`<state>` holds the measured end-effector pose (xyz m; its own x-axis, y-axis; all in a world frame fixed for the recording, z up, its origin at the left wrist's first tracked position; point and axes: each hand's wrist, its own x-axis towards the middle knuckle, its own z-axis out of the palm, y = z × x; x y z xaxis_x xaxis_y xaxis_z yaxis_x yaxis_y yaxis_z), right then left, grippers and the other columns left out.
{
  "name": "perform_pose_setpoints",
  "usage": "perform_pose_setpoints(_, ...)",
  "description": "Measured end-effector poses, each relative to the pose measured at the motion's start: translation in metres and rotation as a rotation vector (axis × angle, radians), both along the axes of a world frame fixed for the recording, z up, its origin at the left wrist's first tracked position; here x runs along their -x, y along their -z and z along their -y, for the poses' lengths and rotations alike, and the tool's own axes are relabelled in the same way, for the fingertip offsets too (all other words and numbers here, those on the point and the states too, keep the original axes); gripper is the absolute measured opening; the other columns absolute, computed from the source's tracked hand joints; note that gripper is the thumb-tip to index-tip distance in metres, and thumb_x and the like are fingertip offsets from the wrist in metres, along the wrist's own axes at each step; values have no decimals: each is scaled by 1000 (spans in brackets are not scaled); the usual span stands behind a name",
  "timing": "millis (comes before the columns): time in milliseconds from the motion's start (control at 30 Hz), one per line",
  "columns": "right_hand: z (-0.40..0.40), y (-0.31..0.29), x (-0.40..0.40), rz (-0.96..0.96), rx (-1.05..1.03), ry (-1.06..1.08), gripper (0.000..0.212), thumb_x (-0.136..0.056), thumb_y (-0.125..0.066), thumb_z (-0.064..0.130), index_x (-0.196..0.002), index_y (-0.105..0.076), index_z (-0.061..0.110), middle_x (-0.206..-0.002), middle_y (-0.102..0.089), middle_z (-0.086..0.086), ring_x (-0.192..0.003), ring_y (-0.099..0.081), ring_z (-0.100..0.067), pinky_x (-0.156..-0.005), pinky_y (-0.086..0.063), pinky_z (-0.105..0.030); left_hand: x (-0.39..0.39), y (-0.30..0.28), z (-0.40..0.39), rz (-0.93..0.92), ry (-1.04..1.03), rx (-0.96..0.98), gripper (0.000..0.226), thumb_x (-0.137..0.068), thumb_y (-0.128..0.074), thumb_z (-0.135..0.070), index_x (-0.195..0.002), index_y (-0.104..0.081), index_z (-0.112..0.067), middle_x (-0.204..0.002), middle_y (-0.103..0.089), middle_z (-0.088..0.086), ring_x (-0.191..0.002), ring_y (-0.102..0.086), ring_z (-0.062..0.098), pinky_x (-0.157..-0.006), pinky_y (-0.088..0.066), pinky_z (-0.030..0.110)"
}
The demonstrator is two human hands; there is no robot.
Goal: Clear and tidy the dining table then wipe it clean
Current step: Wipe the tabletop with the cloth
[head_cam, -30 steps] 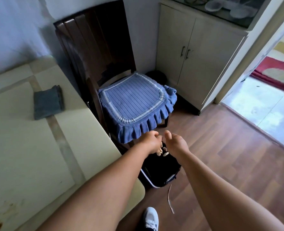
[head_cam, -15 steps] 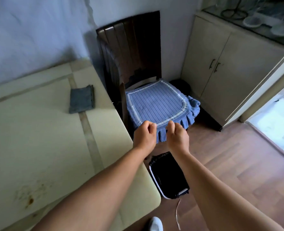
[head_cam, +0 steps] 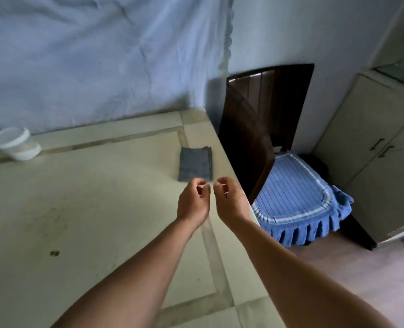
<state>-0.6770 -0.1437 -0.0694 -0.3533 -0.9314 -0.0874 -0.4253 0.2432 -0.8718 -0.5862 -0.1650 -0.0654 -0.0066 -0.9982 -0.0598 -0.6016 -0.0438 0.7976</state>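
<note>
**Both hands empty above the bench, cloth just ahead**

Here, in the head view, the left hand (head_cam: 192, 202) and the right hand (head_cam: 229, 202) hover side by side over the right part of the bench (head_cam: 77, 221), close together but not touching. The fingers (head_cam: 205, 189) of each hand are loosely curled, tips drawn toward the thumb, and nothing shows between them; both look empty.

The folded grey cloth (head_cam: 195, 164) lies flat on the bench just beyond the hands, on the far side, near the right edge. Its long axis runs near to far, roughly in line with the forearms. The left hand sits almost directly in front of its near edge, so it looks the nearer of the two; the right hand is offset toward the bench edge. Judging from the task, wiping is the likely next step, and it calls only for a short forward reach.

A brown spot (head_cam: 54, 253) and faint smears mark the near left of the bench. Two stacked white bowls (head_cam: 16, 144) stand at the far left, by the wall cloth. The chair (head_cam: 267, 129) with its blue cushion (head_cam: 298, 197) stands to the right, beside the bench edge.

The palms are hidden. The frame cuts off the left and near edges of the bench, and something greenish beside the bowls is too cropped to identify.
</note>
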Motion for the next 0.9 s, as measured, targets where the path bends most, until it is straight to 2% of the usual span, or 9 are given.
perform_pose_setpoints(100,35,9,-22,-88,-67,-96,43,-97,-44,28,-139,-38,21,-134,-57,-4,-116,-58,-27,-88,-43,-31,-24,8,38,48,-25,-46,31,-94,-47,-28,-121,-52,-13,-121,-62,8,-109,-59,27,-87,-44,31)
perform_pose_setpoints(167,56,15,-31,-158,-127,-160,53,-98,-41,25,-148,-24,23,-150,-40,-4,-131,-46,-26,-100,-39,-32,-35,15,62,98,-37,-98,35,-93,-48,-28,-124,-50,-11,-126,-59,10,-112,-57,28,-90,-44,33)
perform_pose_setpoints(267,88,29,-42,-242,-223,-219,58,-100,-36,20,-152,-11,22,-159,-19,0,-144,-25,-21,-114,-25,-33,-48,25,96,165,-21,-187,40,-93,-48,-27,-129,-46,-9,-132,-54,12,-120,-52,30,-95,-42,34)
perform_pose_setpoints(333,108,43,-48,-306,-278,-234,56,-100,-35,18,-152,-14,21,-160,-16,-1,-147,-17,-20,-120,-18,-36,-50,33,114,176,-9,-230,38,-93,-49,-25,-128,-47,-8,-132,-54,13,-120,-52,31,-95,-42,34)
perform_pose_setpoints(500,129,70,-51,-524,-352,-232,42,-97,-37,25,-138,-43,27,-150,-34,5,-136,-30,-24,-111,-31,-38,-49,53,141,112,-66,-320,35,-89,-57,-26,-117,-56,-6,-121,-62,13,-111,-59,30,-86,-47,32)
perform_pose_setpoints(567,129,70,-49,-505,-327,-173,37,-96,-39,26,-132,-48,29,-144,-43,3,-129,-36,-24,-105,-36,-38,-46,57,144,71,-83,-362,32,-87,-61,-27,-110,-61,-5,-115,-66,14,-105,-62,29,-75,-46,29)
perform_pose_setpoints(667,129,68,-51,-449,-313,-145,38,-98,-37,27,-135,-45,29,-138,-50,-4,-124,-45,-26,-104,-40,-41,-43,59,141,-7,-101,-405,30,-86,-61,-27,-106,-64,-5,-110,-68,13,-100,-64,28,-71,-44,27)
perform_pose_setpoints(800,125,62,-61,-406,-290,-134,32,-99,-34,27,-119,-59,26,-118,-63,-9,-101,-60,-24,-88,-50,-34,-47,50,124,-284,-201,-473,31,-80,-61,-23,-105,-65,-4,-104,-68,12,-91,-63,27,-66,-45,27)
perform_pose_setpoints(900,111,45,-74,-279,-272,-148,33,-98,-36,25,-111,-64,14,-111,-64,-15,-95,-59,-27,-74,-39,-26,-65,34,103,-464,-285,-500,29,-74,-61,-18,-98,-66,-2,-92,-66,10,-83,-61,25,-60,-43,25)
